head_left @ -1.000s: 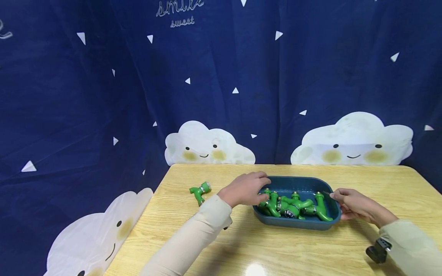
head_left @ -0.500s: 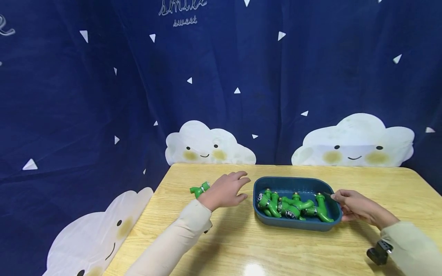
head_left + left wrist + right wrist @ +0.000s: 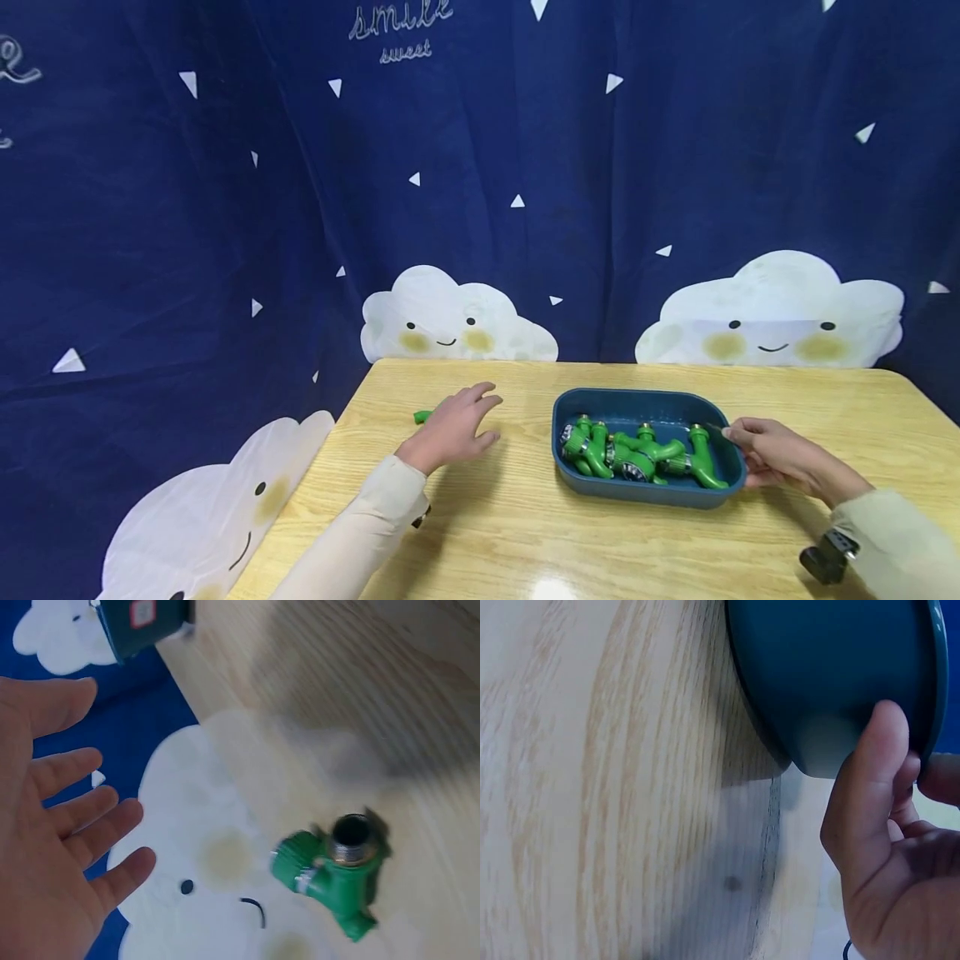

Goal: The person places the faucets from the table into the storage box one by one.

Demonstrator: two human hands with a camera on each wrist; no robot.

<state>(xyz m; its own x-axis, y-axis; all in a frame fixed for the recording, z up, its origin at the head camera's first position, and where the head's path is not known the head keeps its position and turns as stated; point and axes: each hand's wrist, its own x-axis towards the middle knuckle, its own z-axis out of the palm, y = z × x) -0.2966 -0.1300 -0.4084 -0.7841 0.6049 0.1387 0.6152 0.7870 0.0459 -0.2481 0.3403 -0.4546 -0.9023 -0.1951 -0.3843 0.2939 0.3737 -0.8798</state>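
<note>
My left hand (image 3: pixel 450 427) hovers over the left part of the table, fingers spread and relaxed, holding nothing. It partly hides a green tap (image 3: pixel 422 416) lying on the wood. The left wrist view shows that tap (image 3: pixel 346 889) whole, its threaded inlet facing up, apart from my left hand (image 3: pixel 67 832). On the right, my right hand (image 3: pixel 780 454) pinches the right end of a dark teal bin (image 3: pixel 645 493). Thumb and fingers grip the bin (image 3: pixel 832 667) at its rim in the right wrist view. Several green taps (image 3: pixel 633 458) lie jumbled inside it.
The pale wooden table (image 3: pixel 615 550) runs back to a dark blue curtain (image 3: pixel 465 125) printed with white clouds. Near the right sleeve sits a small black wrist camera (image 3: pixel 828 557). In the left wrist view the bin's wall carries a red-edged label (image 3: pixel 142 613).
My left hand has drawn back from the bin's left end and moved left, over toward the loose tap. The right hand keeps its hold on the bin, which stays in place.
</note>
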